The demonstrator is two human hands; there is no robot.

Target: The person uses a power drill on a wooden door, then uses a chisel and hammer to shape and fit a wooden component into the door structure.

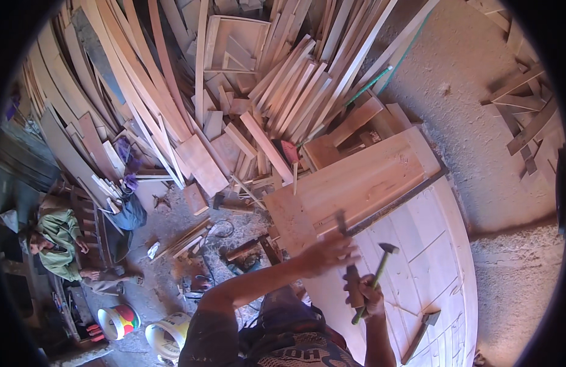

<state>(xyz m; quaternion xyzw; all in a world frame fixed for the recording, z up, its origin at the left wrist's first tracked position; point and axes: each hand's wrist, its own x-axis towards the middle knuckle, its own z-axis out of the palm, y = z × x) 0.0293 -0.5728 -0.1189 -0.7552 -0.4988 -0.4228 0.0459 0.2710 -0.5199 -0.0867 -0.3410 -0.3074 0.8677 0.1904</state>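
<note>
My right hand (373, 300) is closed round the green handle of a hammer (381, 266), its dark head pointing up. The same hand also grips what looks like a chisel (354, 290), with a thick wooden handle and a dark blade tilted upward. Across that blade reaches my left hand (329, 254), its fingers stretched out but smeared by motion; whether they touch the blade I cannot tell. Both hands are over a large pale wooden panel (420, 235) with a curved edge and seams. A second hammer-like tool (419, 339) lies on the panel at the lower right.
A wide plank (350, 177) lies along the panel's far side. Stacked timber (295, 92) and long boards (136, 67) fill the back. At the left sits a person in a green shirt (58, 235), near buckets (119, 322). Wood scraps (528, 104) lie far right.
</note>
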